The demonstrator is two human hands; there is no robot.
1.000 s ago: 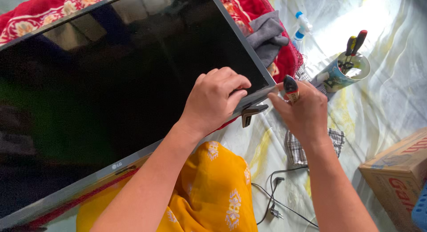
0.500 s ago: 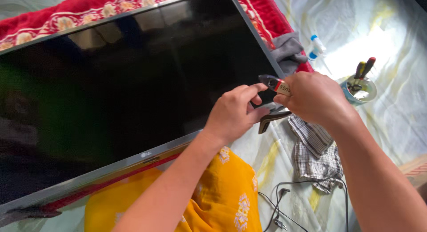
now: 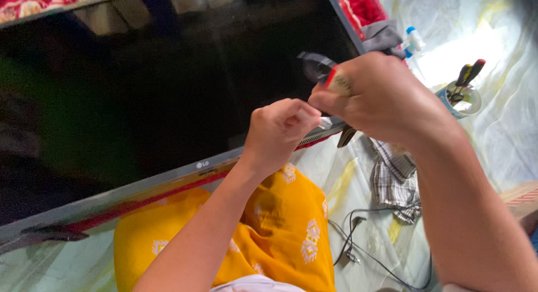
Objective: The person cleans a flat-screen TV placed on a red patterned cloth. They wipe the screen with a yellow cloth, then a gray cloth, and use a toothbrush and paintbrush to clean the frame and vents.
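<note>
Mug [image 3: 460,99] with screwdrivers [image 3: 469,73], checked cloth [image 3: 395,179], cable [image 3: 358,244].

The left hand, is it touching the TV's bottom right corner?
Touching. The head view shows the left hand with fingers curled onto the grey frame at the TV corner, no gap visible.

A home floor workspace; pale sheet [image 3: 493,140], red patterned blanket [image 3: 364,3], mug of screwdrivers [image 3: 462,96].
</note>
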